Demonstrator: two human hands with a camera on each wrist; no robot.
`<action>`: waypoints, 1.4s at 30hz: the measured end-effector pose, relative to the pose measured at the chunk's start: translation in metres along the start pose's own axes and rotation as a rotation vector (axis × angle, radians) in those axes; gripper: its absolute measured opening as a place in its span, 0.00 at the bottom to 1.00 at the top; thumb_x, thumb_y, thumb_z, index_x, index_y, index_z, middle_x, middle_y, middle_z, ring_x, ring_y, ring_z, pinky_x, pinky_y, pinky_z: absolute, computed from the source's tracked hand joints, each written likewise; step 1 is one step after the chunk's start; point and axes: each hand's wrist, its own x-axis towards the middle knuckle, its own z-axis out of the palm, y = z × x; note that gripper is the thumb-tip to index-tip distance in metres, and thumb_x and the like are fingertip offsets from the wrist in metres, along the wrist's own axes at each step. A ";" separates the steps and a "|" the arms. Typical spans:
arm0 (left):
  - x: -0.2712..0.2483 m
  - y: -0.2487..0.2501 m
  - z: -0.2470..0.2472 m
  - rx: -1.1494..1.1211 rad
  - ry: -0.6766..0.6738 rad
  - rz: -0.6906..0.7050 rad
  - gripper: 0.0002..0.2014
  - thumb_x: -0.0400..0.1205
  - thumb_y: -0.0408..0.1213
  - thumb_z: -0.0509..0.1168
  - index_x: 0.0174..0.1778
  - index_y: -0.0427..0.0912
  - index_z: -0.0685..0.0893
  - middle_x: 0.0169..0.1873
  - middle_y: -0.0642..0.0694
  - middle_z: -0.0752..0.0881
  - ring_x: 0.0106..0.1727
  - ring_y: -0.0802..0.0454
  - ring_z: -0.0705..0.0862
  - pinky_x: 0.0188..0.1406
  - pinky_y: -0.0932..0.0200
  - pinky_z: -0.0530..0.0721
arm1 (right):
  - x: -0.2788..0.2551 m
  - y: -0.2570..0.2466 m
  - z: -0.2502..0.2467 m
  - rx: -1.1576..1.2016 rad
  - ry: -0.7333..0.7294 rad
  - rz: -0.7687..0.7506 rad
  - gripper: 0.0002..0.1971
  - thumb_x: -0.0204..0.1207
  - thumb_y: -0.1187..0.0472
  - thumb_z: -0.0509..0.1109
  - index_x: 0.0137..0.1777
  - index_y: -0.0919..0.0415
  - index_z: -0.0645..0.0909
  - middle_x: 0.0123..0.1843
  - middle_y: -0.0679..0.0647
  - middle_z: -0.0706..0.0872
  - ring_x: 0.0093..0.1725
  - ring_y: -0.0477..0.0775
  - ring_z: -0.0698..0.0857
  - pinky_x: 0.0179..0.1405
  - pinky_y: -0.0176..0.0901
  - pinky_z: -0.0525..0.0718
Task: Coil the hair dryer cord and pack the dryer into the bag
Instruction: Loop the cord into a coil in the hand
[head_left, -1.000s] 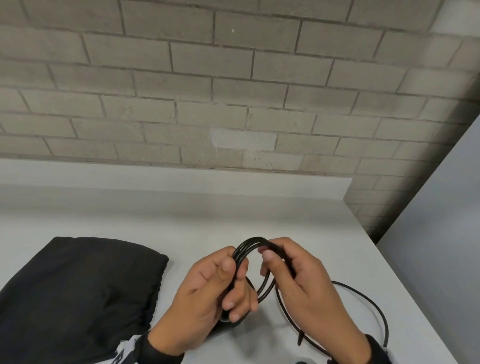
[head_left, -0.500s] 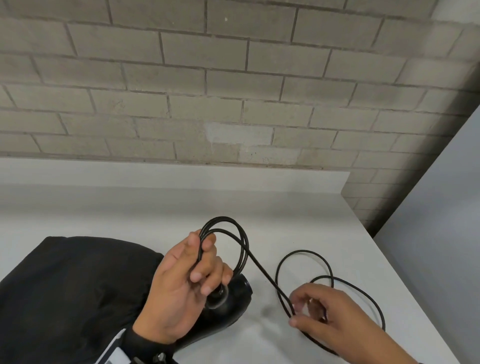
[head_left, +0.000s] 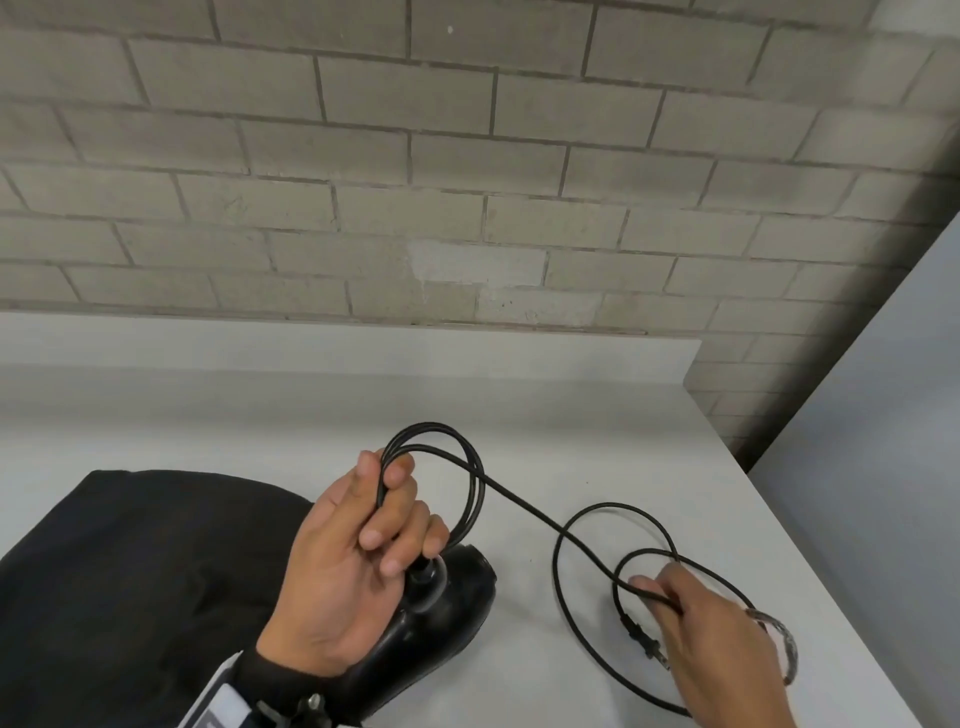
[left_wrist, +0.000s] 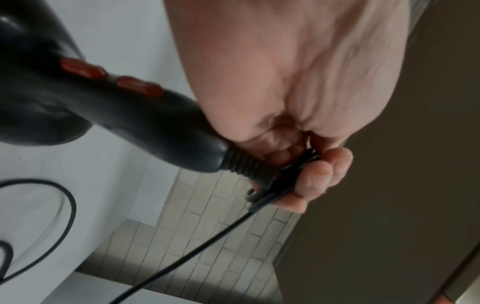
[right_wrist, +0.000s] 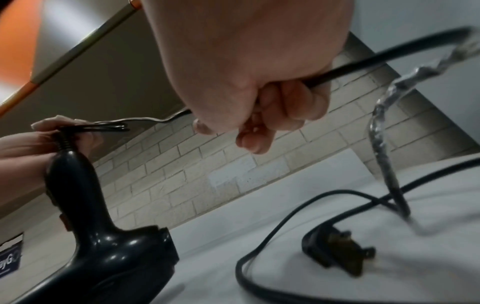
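The black hair dryer (head_left: 441, 613) with red buttons (left_wrist: 83, 69) rests on the white table (head_left: 571, 441), its handle pointing up. My left hand (head_left: 363, 545) grips a few coiled loops of the black cord (head_left: 457, 467) at the handle's end (left_wrist: 244, 164). From there the cord runs right to my right hand (head_left: 701, 639), which pinches a loose stretch of it (right_wrist: 363, 61). More slack lies in loops (head_left: 597, 514) on the table, and the plug (right_wrist: 335, 255) lies below my right hand. The black bag (head_left: 130, 587) lies flat at the left.
A grey brick wall (head_left: 467, 182) stands behind the table. The table's right edge (head_left: 810, 561) runs close to my right hand, with a grey panel (head_left: 893, 467) beyond it. A dark sleeve and wrist strap (head_left: 270, 696) cover my left forearm.
My hands have parted: the right let go of the coil, dropped to the right and took the loose cord on the table. The left keeps the coil, and the dryer came into view.
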 end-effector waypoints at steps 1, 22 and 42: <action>0.000 0.001 -0.001 -0.001 0.003 -0.003 0.19 0.66 0.54 0.83 0.33 0.44 0.84 0.15 0.56 0.67 0.14 0.59 0.67 0.25 0.59 0.81 | 0.000 -0.002 0.004 -0.026 -0.024 -0.005 0.25 0.77 0.32 0.46 0.39 0.53 0.68 0.28 0.48 0.82 0.32 0.46 0.79 0.34 0.42 0.76; 0.000 -0.001 0.000 0.042 -0.086 -0.019 0.18 0.73 0.53 0.79 0.36 0.43 0.83 0.16 0.55 0.71 0.16 0.57 0.71 0.29 0.57 0.83 | -0.007 -0.084 -0.002 0.840 -0.734 -0.375 0.21 0.81 0.41 0.63 0.71 0.43 0.71 0.52 0.49 0.90 0.43 0.49 0.87 0.45 0.45 0.82; -0.007 -0.015 0.006 0.288 -0.205 0.086 0.19 0.80 0.57 0.70 0.44 0.42 0.84 0.21 0.54 0.73 0.24 0.55 0.73 0.42 0.55 0.83 | -0.019 -0.126 -0.022 1.111 -0.490 -0.143 0.16 0.87 0.54 0.58 0.45 0.63 0.81 0.30 0.64 0.88 0.22 0.61 0.84 0.20 0.42 0.81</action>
